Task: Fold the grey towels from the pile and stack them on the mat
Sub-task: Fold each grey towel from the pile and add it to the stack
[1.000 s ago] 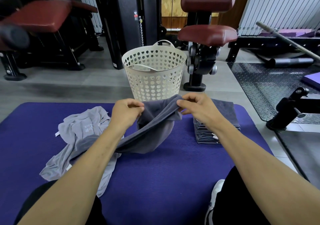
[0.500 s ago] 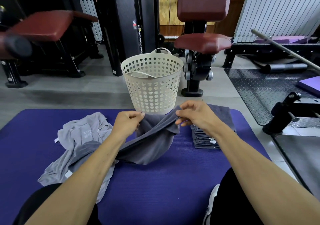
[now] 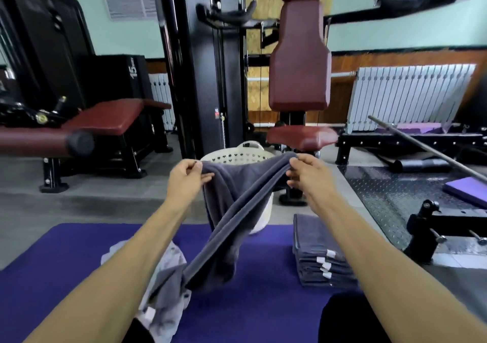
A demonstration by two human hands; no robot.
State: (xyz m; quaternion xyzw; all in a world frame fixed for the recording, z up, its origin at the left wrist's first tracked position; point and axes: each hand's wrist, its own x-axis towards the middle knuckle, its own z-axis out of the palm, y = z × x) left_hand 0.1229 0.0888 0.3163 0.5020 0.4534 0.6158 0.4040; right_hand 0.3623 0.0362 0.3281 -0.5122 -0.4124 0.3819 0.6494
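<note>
- Left hand (image 3: 184, 181): grip pinched on one top corner of the towel (image 3: 232, 210), raised in front of the person.
- Right hand (image 3: 308, 176): grip pinched on the other top edge of the same towel.
- Towel: dark grey, bunched and twisted between the hands, hanging down; its lower end trails to the pile (image 3: 163, 290) at the left.
- Pile: light and dark grey cloth, loose on the mat (image 3: 66, 263).
- Stack (image 3: 319, 258): folded dark towels, on the mat's right side, white tags showing.
- Basket (image 3: 237, 155): white, perforated, on the floor beyond the mat, partly hidden by the towel.
- Gym machines stand behind.
</note>
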